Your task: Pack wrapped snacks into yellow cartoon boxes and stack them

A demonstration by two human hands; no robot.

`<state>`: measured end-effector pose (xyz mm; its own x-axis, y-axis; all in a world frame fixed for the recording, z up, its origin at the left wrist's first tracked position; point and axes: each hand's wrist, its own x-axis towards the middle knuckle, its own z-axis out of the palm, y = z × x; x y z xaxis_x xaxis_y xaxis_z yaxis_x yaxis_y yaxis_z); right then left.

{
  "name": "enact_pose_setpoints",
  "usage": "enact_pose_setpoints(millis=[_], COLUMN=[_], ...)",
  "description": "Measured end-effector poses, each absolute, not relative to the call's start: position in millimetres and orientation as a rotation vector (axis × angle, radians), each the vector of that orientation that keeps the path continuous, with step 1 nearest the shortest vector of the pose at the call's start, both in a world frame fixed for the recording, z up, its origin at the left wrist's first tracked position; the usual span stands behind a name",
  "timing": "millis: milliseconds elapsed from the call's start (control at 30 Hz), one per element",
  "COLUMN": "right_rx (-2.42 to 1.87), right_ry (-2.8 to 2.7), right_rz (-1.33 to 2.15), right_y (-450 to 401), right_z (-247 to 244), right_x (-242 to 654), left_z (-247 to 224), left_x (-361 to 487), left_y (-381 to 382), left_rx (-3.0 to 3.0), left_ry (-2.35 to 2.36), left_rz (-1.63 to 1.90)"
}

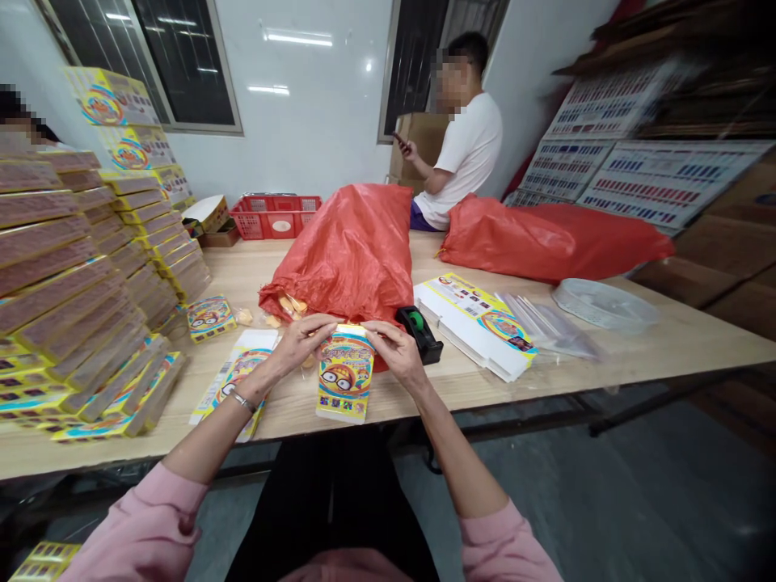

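A small yellow and blue cardboard box point(344, 378) with a cartoon face in glasses stands at the table's front edge. My left hand point(303, 339) pinches its upper left corner, and my right hand point(397, 349) has the upper right corner between thumb and fingers. Behind the box lies a red woven sack point(357, 250), its mouth toward the left with small wrapped yellowish pieces point(293, 305) spilling out. A black tape dispenser point(420, 333) with green tape sits just beyond my right hand. Flat printed cartons point(246, 376) lie under my left forearm.
Tall stacks of packed boxes point(66, 299) fill the left side. To the right are a pile of flattened cartons point(476, 323), clear plastic bags point(549, 323), a round translucent lid point(603, 303) and another red sack point(546, 238). A red basket point(276, 217) stands behind; a person point(466, 145) sits beyond, holding a phone.
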<state>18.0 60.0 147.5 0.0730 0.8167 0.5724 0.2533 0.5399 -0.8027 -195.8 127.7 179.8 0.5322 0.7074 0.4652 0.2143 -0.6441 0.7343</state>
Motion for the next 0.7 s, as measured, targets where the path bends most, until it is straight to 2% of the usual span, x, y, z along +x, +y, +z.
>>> enact_pose_setpoints(millis=[333, 533, 700], right_rx=[-0.872, -0.981, -1.113], right_ry=[-1.549, -1.562, -1.458], right_rz=[0.336, 0.417, 0.405], right_y=[56.4, 51.6, 59.9], right_z=[139.7, 135.3, 126.5], right_x=[16.9, 4.5, -7.3], left_z=[165.5, 172.5, 165.3], left_x=[-201.7, -194.8, -188.1], left_y=[131.1, 119.9, 127.1], left_rx=[2.332, 2.353, 2.358], left_ry=[0.534, 0.641, 0.772], left_rz=[1.208, 0.947, 1.016])
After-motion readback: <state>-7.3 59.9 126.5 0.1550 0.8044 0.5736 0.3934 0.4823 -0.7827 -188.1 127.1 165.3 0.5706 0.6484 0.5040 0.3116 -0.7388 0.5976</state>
